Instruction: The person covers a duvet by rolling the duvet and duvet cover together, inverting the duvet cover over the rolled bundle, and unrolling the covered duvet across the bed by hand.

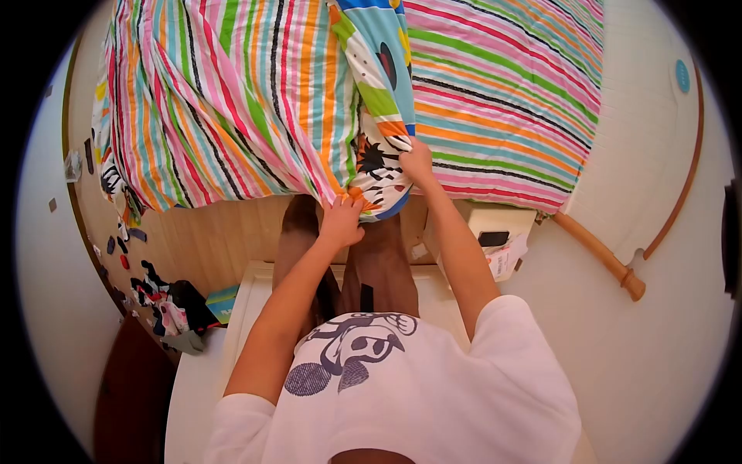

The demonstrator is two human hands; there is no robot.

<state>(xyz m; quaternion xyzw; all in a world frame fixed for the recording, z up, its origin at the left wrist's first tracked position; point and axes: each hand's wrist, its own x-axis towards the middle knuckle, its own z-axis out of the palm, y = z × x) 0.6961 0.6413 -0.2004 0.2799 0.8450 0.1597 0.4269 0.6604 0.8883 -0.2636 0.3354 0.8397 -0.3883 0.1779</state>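
Note:
A striped quilt (224, 100) covers the left part of the bed, its near edge hanging at the bedside. Along its right side the border is turned back, showing a printed underside (379, 166) with animal figures in white, black, green, orange and blue. My left hand (342, 222) grips the quilt's near edge, fingers bent over the cloth. Farther right and a little higher, my right hand (417, 163) is closed on the folded border. Cloth hides some of its fingertips. Beneath lies a matching striped sheet (502, 100), spread across the right part of the bed.
A small white bedside cabinet (471, 232) holds a dark phone (494, 239) and papers. Right of the bed are a pale mattress-like panel (641, 131) and a wooden post (603, 255). Clothes (166, 301) and a teal box (222, 303) lie at the lower left.

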